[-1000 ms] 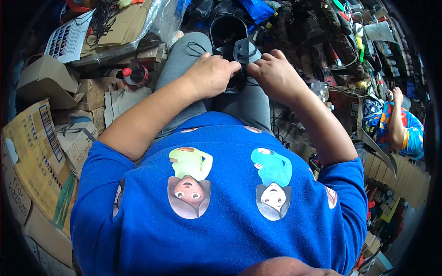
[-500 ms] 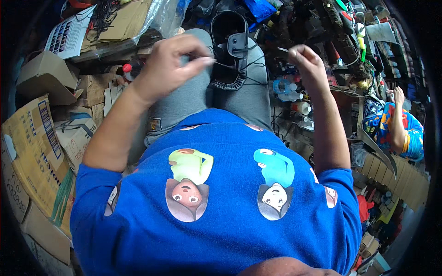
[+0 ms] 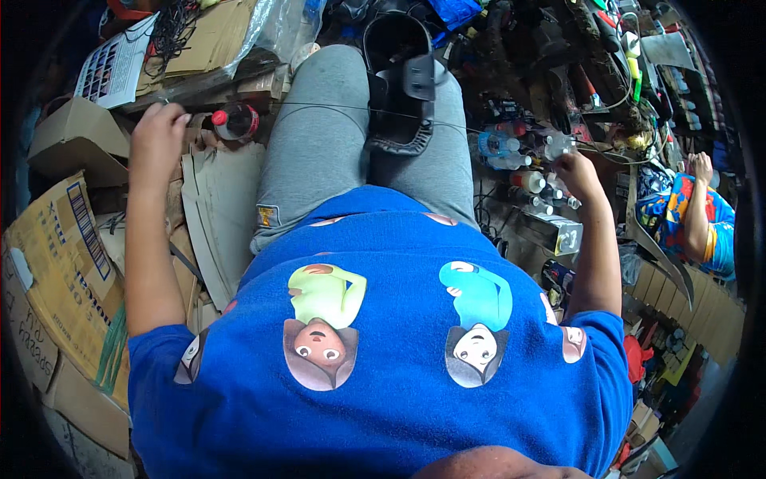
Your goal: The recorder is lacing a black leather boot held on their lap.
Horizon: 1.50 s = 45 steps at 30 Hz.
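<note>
I observe the black shoe (image 3: 412,144) at 12 o'clock between the seated person's thighs (image 3: 315,148); left hand (image 3: 162,126) at 10, right hand (image 3: 576,172) at 2, both pinched closed on dark thread (image 3: 323,104) stretched sideways.

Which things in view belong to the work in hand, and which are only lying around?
In use:
black shoe
dark thread, stretched over it between left hand and right hand

Apparently just lying around:
red-capped bottle
cardboard box
printed sheet
plastic bottles

Near the left hand (image 3: 159,134) and right hand (image 3: 580,176), the dark thread (image 3: 335,105) is too fine to trace.
</note>
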Tool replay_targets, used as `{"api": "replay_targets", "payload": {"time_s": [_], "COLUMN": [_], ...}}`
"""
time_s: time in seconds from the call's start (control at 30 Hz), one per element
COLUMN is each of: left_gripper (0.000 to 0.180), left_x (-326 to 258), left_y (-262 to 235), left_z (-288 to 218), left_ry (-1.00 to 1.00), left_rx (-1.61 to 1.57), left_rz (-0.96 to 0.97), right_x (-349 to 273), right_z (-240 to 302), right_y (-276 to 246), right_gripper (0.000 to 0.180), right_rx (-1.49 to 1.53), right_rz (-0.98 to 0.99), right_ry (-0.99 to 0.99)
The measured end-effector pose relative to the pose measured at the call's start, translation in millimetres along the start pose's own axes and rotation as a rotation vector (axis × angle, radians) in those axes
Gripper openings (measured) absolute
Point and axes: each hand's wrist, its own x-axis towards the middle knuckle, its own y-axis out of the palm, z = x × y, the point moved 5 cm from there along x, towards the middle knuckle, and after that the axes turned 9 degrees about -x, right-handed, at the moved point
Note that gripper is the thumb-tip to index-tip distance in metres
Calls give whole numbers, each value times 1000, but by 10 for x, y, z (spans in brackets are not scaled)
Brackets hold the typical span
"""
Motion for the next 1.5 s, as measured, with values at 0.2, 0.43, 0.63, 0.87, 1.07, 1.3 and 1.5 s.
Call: {"api": "replay_targets", "payload": {"time_s": [0.2, 0.43, 0.63, 0.87, 1.07, 1.3, 1.5], "left_gripper": [37, 58, 43, 24, 22, 24, 24], "left_x": [273, 806, 899, 774, 700, 659, 665], "left_y": [332, 1081, 1303, 1233, 1188, 1167, 1160], "left_z": [-1067, -2060, -2059, -2131, -2143, -2176, -2193], "left_ry": [232, 367, 332, 423, 564, 536, 605], "left_rx": [-452, -794, -744, -874, -712, -652, -547], "left_rz": [14, 319, 555, 835, 851, 898, 844], "right_x": [182, 464, 454, 304, 133, -27, -176], "right_z": [1334, 2245, 2294, 2321, 2375, 2482, 2785], "right_y": [-361, -720, -647, -460, -495, -616, -834], "right_gripper": [20, 14, 16, 19, 22, 23, 15], "right_rx": [536, 613, 500, 678, 583, 248, -153], "right_rz": [-19, -109, -107, -152, -281, -427, -400], "right_ry": [-191, -501, -622, -603, -582, -615, -660]}}
